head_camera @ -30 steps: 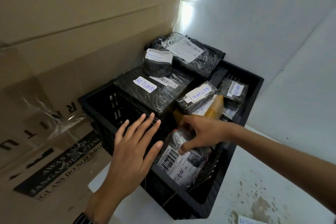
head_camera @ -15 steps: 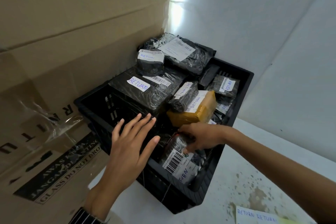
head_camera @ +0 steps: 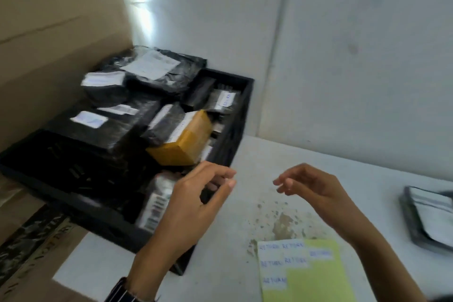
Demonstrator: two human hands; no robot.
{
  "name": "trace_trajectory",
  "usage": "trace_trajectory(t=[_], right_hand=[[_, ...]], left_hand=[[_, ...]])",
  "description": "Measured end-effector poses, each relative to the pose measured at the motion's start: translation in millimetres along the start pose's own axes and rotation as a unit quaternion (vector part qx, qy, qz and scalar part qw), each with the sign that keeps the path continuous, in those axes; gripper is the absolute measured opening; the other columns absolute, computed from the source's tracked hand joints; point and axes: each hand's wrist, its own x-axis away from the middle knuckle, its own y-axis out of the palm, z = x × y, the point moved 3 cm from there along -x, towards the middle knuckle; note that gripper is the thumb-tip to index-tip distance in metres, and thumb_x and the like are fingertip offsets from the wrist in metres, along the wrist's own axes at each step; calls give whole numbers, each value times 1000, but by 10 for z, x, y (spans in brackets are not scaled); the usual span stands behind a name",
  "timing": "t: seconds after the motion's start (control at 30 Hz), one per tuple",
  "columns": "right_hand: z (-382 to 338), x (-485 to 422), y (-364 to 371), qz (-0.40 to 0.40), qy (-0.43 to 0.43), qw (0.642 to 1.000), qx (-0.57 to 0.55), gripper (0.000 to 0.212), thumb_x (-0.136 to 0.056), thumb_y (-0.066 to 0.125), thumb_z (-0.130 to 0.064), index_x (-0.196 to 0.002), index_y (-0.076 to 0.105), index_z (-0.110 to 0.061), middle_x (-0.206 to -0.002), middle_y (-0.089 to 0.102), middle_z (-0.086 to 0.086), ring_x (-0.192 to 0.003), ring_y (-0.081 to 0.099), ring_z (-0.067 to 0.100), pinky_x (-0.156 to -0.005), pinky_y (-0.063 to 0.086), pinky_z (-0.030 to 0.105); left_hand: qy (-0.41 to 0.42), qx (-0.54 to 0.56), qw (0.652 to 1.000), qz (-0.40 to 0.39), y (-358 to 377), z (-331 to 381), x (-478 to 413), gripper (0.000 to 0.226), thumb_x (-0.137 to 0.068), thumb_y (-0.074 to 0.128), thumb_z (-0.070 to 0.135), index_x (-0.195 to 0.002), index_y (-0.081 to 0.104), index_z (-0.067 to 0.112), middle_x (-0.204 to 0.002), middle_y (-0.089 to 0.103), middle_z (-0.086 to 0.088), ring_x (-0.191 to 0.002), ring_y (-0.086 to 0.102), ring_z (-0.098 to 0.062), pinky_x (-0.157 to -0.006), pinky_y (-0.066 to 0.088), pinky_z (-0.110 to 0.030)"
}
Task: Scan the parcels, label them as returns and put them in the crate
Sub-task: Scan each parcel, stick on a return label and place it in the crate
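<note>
A black plastic crate [head_camera: 241, 115] sits at the left of the white table, filled with several black-wrapped parcels bearing white labels. A yellow-brown parcel [head_camera: 186, 147] lies among them. At the crate's near end rests a parcel with a barcode label [head_camera: 157, 206]. My left hand [head_camera: 193, 206] hovers over the crate's near right corner, fingers loosely curled, holding nothing. Over the bare table to the right, my right hand [head_camera: 311, 186] is also empty, its fingers apart. A green sheet [head_camera: 318, 277] with several white RETURN stickers lies at the near edge.
A large cardboard box [head_camera: 49, 32] rises at the left behind the crate. Grey-wrapped parcels [head_camera: 429, 218] lie at the table's right edge. White walls close the back. The table surface [head_camera: 279, 220] is stained between my hands.
My right hand has let go of the barcode parcel and pulled out of the crate to the right. My left hand has shifted right too, and the view has swung right.
</note>
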Motion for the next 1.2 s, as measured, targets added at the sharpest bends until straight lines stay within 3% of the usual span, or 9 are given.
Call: trace_trajectory(t=[0.33, 0.43, 0.53, 0.63, 0.73, 0.83, 0.9, 1.0, 1.2], right_hand=[[1621, 1333, -1575, 261, 96, 934, 224, 13, -89, 60, -14, -83, 59, -26, -84, 61, -9, -82, 58, 9, -73, 44, 21], [1957, 1506, -2075, 318, 124, 891, 299, 15, -84, 66, -2, -98, 62, -7, -99, 59, 9, -94, 57, 29, -82, 41, 32], [2325, 1563, -2562, 329, 249, 855, 315, 34, -86, 66, -10, -117, 55, 2, -119, 53, 21, -111, 48, 38, -90, 41, 42], [2628, 1547, -2919, 318, 347, 833, 291, 55, -90, 63, -22, -133, 40, 5, -132, 41, 26, -122, 38, 39, -97, 36, 45], [2860, 1516, -3139, 306, 400, 827, 252, 70, -92, 60, -28, -142, 24, 7, -141, 30, 27, -132, 27, 39, -106, 27, 43], [3082, 1526, -3224, 296, 430, 835, 175, 62, -93, 58, -30, -137, 34, 7, -135, 38, 27, -129, 33, 40, -106, 27, 41], [3183, 1558, -3218, 307, 429, 838, 135, 44, -92, 58, -31, -120, 51, 3, -117, 52, 24, -115, 47, 41, -96, 38, 43], [3213, 1617, -3138, 345, 399, 845, 89, 28, -91, 60, -29, -101, 49, -5, -97, 55, 16, -95, 55, 34, -79, 44, 39], [2909, 1692, -2877, 379, 312, 867, -80, 26, -94, 56, -26, -112, 41, -15, -95, 55, 10, -86, 55, 19, -65, 44, 21]], left_hand=[[-87, 88, 968, -220, 2485, 316, -160, 9, -92, 60, 23, -96, 68, 24, -96, 65, 11, -86, 58, 5, -71, 43, -7], [-133, 94, 946, -280, 3254, 326, -180, 13, -94, 58, 26, -105, 64, 21, -106, 62, 7, -91, 57, 1, -71, 41, -5], [-168, 66, 923, -339, 3948, 360, -230, 29, -95, 56, 31, -121, 55, 19, -120, 56, 2, -95, 54, -6, -70, 40, -3], [-224, 36, 894, -387, 4539, 356, -291, 51, -96, 52, 35, -140, 38, 14, -139, 44, -5, -118, 48, -16, -93, 41, -21], [-243, -12, 872, -424, 5006, 364, -328, 70, -98, 47, 38, -150, 14, 7, -155, 21, -12, -140, 29, -24, -114, 26, -35], [-292, 15, 861, -415, 5294, 395, -358, 74, -98, 47, 39, -150, 8, 3, -157, 16, -12, -141, 26, -25, -113, 26, -32], [-311, 46, 866, -389, 5389, 383, -380, 61, -97, 49, 37, -145, 26, 6, -148, 36, -10, -129, 41, -22, -102, 37, -30], [-331, 90, 873, -348, 5411, 320, -390, 41, -96, 52, 36, -129, 41, 15, -130, 53, -6, -109, 51, -17, -88, 44, -28], [-362, 207, 867, -274, 5195, 286, -326, 27, -93, 54, 42, -107, 41, 24, -110, 61, -6, -101, 58, -17, -89, 51, -36]])
